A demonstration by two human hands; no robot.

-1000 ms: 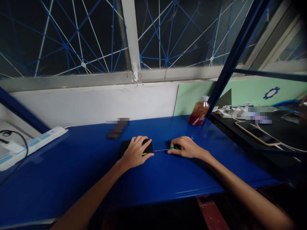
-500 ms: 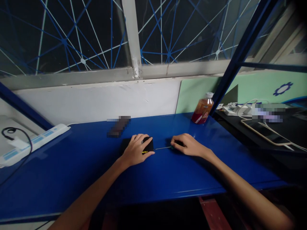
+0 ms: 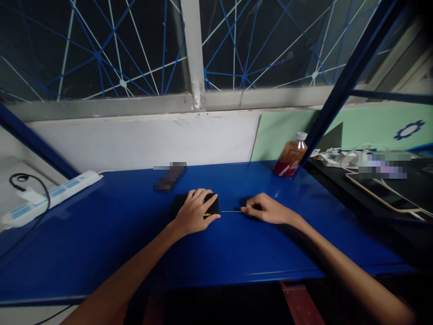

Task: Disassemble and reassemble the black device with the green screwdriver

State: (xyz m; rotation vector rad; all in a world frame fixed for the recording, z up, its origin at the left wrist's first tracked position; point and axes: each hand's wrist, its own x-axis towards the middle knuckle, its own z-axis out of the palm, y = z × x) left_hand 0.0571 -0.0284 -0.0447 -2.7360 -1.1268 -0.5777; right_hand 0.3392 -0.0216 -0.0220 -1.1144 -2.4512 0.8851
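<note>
My left hand [image 3: 193, 213] grips a flat black box [image 3: 178, 204] lying on the blue table. Its fingers spread over the top, with the thumb at the near side. A little yellow marking shows beneath the palm side. My right hand [image 3: 265, 209] is closed, thumb against fingers, around what looks like a thin screwdriver [image 3: 230, 211]. Its metal shaft points left and its tip is at the right end of the box. Most of its handle is hidden by my fingers.
A drink bottle [image 3: 291, 155] stands at the back right. Behind my left hand lies a blurred dark object [image 3: 170, 177]. On the left is a white power strip [image 3: 54, 196] with a black cable. A phone [image 3: 382, 192] and white cables lie on the black surface at right.
My right hand has turned slightly, and the shaft now lies more level. The green bit of handle no longer shows. The left hand still holds the box; the whole view has shifted a little.
</note>
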